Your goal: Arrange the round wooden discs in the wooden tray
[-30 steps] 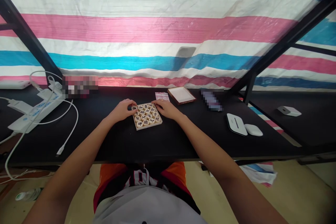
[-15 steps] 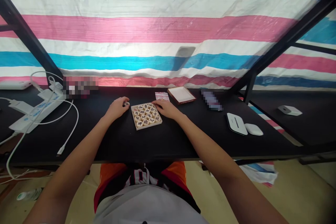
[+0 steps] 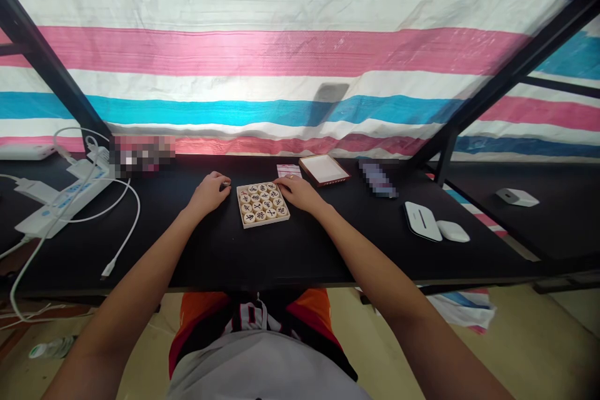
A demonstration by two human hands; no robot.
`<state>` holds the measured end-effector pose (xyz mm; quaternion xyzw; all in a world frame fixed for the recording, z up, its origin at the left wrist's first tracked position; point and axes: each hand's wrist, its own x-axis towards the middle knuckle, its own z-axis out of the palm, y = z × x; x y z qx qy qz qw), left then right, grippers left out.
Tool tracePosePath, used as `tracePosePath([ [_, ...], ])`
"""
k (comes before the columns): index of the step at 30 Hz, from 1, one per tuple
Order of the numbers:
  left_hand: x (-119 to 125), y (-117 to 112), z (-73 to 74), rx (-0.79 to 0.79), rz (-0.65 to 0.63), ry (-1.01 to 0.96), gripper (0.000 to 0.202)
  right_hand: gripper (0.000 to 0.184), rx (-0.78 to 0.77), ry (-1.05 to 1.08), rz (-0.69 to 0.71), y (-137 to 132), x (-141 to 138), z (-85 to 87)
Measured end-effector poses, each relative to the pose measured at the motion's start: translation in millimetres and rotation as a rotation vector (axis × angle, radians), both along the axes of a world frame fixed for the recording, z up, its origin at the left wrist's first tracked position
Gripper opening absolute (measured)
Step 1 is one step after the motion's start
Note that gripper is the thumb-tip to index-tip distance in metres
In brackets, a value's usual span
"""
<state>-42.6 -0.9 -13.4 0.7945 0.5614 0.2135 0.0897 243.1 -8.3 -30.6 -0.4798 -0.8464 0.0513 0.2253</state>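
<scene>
A shallow white box [image 3: 266, 222] packed with rows of round Chinese chess pieces [image 3: 256, 207] lies on the black table. Most pieces bear black characters; one at the far left corner is red. My left hand [image 3: 209, 192] rests on the table left of the box, thumb and fingers closed on a single Chinese chess piece [image 3: 225, 184], seen nearly edge-on. At the box's far right corner is my right hand [image 3: 299, 192], its fingers bent against the edge and holding it. The fingertips there are partly hidden.
Behind my right hand lie a printed paper [image 3: 289, 170] and a box lid [image 3: 324, 170]. A blurred phone-like object [image 3: 377, 178], a white flat device [image 3: 422, 221] and a white mouse-like object [image 3: 453, 231] are to the right. A power strip [image 3: 70, 203] with cables stands left.
The box has shifted slightly away from me and to the right, turning a little. The piece in my left hand has tilted from showing its face to nearly edge-on.
</scene>
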Motion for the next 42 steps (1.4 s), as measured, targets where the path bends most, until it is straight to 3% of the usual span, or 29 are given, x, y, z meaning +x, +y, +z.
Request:
tracePosePath([
  [5, 9.4, -8.2, 7.0, -0.016, -0.280, -0.089, 0.033, 0.028, 0.022, -0.023, -0.064, 1.0, 1.7, -0.9],
  [8, 15.0, -12.1, 7.7, -0.061, -0.347, -0.071, 0.039, 0.028, 0.021, -0.027, -0.069, 1.3, 1.9, -1.0],
  [13, 18.7, -11.8, 3.6, -0.096, -0.310, -0.085, 0.045, 0.028, 0.012, -0.016, -0.056, 1.7, 1.9, -0.8],
  [18, 28.5, -11.5, 1.0, -0.193, -0.123, -0.153, 0.043, 0.028, -0.010, -0.003, -0.043, 2.6, 2.4, -1.2],
  [21, 32.4, -11.8, 1.4, -0.214, -0.077, -0.164, 0.041, 0.028, -0.016, 0.006, -0.037, 3.0, 2.6, -1.8],
  [32, 29.5, -20.9, 7.2, 0.036, -0.156, -0.174, 0.026, 0.028, -0.024, 0.028, -0.032, 2.9, 3.2, -2.7],
  [36, 25.9, -18.3, 8.9, 0.013, -0.177, -0.213, 0.027, 0.029, -0.027, 0.016, -0.028, 3.0, 3.3, -2.1],
  [42, 23.6, -18.2, 8.7, -0.066, -0.225, -0.115, 0.029, 0.028, -0.023, 0.031, -0.012, 3.5, 3.6, -2.3],
])
